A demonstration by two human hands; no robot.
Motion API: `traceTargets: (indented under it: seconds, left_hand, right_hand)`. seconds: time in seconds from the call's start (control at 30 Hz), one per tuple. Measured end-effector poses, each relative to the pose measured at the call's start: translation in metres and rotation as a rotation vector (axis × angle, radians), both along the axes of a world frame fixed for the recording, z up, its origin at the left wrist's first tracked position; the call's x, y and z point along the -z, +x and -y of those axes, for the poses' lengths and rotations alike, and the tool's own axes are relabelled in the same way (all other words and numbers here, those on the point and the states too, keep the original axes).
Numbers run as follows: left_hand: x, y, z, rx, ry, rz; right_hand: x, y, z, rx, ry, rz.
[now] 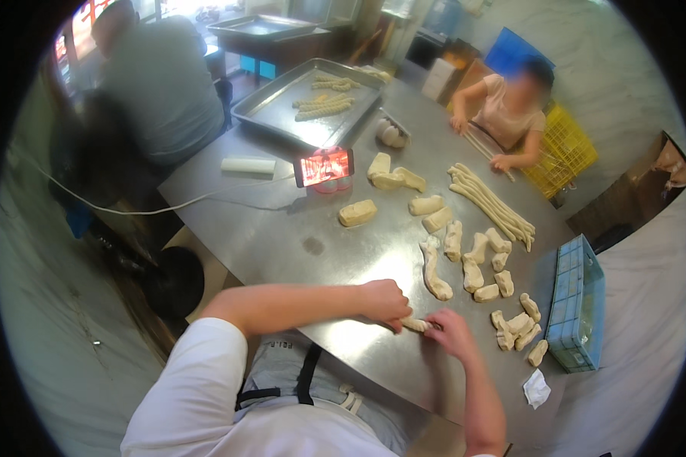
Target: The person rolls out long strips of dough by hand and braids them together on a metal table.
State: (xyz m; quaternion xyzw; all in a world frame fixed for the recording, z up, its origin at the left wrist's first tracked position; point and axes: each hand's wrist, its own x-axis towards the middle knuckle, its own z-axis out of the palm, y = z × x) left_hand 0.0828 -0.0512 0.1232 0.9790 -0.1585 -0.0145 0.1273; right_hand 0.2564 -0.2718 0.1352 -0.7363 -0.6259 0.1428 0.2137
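Observation:
A short twisted piece of dough [416,324] spans the gap between my two hands, just above the steel table [371,354] near its front edge. My left hand [384,303] is closed on its left end, and my right hand [450,334] grips the right end with thumb and fingers. Beyond them lies a long, uneven dough strip [433,271]. Several short dough pieces [473,274] are scattered to the right. Farther back are a bundle of long dough ropes [489,203] and a thick dough block [358,213].
A metal tray [274,123] holds twisted dough at the back. A lit phone [324,167] stands on the table, its white cable running left. A blue crate [566,308] and crumpled paper [536,389] are right. Another person [509,114] handles dough across the table; someone else sits back left.

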Motion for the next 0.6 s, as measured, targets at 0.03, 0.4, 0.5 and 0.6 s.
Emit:
traceTargets:
  seconds: [0.03, 0.4, 0.5, 0.6]
  left_hand:
    - [-0.019, -0.01, -0.023, 0.083, 0.023, -0.058]
    - [-0.046, -0.102, -0.172, -0.818, 0.147, 0.614]
    - [0.017, -0.111, -0.122, -0.623, 0.015, 0.461]
    - [0.061, -0.103, -0.083, -0.542, -0.027, 0.462]
  right_hand:
    - [-0.017, -0.001, -0.019, -0.074, -0.096, 0.02]
    - [-0.031, -0.03, -0.081, 0.148, 0.439, 0.091]
    - [0.021, -0.011, -0.046, 0.336, 0.257, 0.317]
    - [0.056, 0.015, -0.022, 0.444, 0.134, 0.36]
